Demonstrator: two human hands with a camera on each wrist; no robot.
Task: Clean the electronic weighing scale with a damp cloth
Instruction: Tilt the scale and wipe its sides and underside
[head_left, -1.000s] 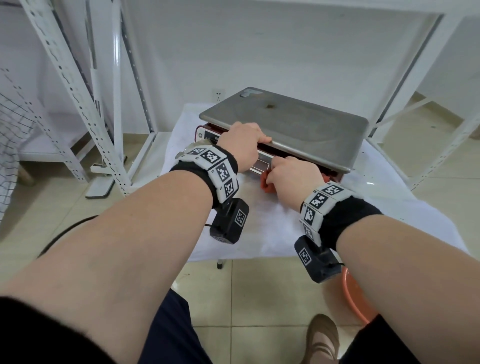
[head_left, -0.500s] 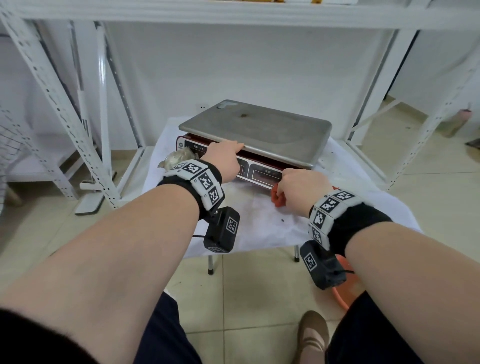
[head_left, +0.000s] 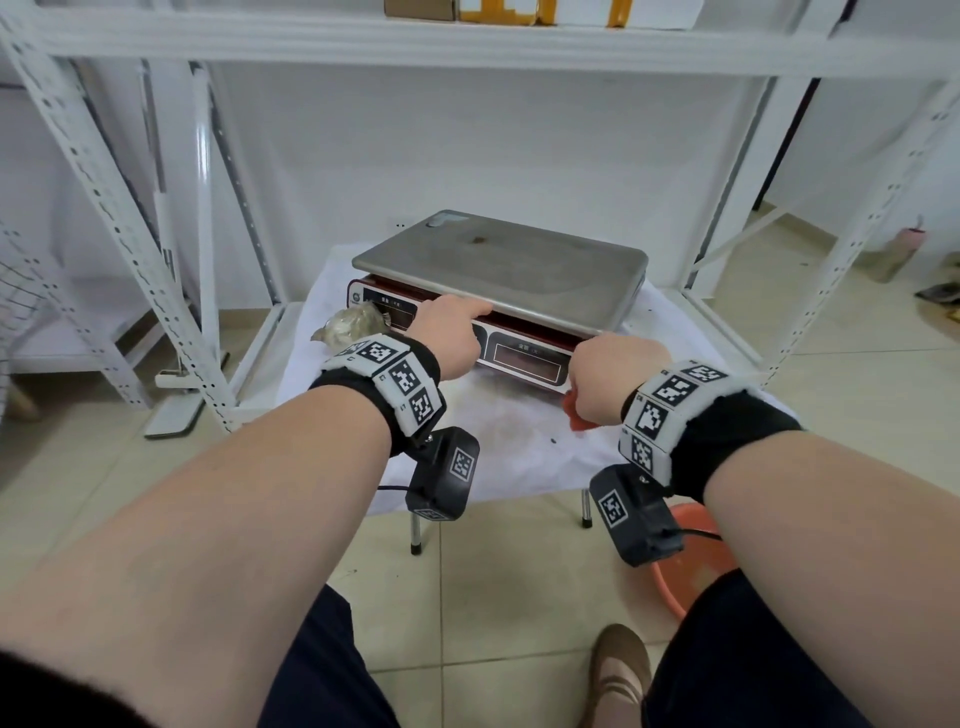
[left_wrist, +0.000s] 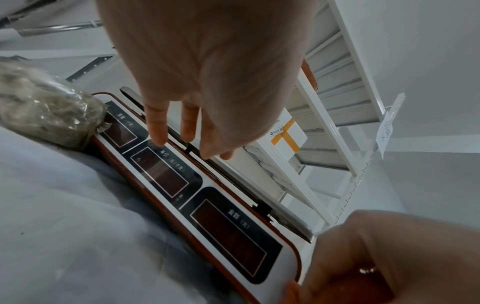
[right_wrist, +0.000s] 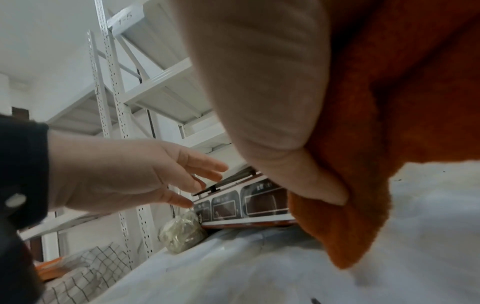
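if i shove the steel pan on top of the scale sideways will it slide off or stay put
Probably shifts a little. The steel pan looks like a separate plate perched on small supports, with a visible gap above the red scale body, so it may lift or rock. It looks stiff and smooth, likely slippery when damp. The left hand touching its edge would help steady it.

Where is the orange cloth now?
In the head view the cloth is gripped in the right hand, at the scale's front right corner.

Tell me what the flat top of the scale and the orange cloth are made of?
Scale top: looks like brushed metal, probably stainless steel; grey, dull sheen, thin rounded rim, with a small brown spot.
Orange cloth: soft fuzzy fabric, maybe terry or microfibre; it folds and bunches in the right hand.
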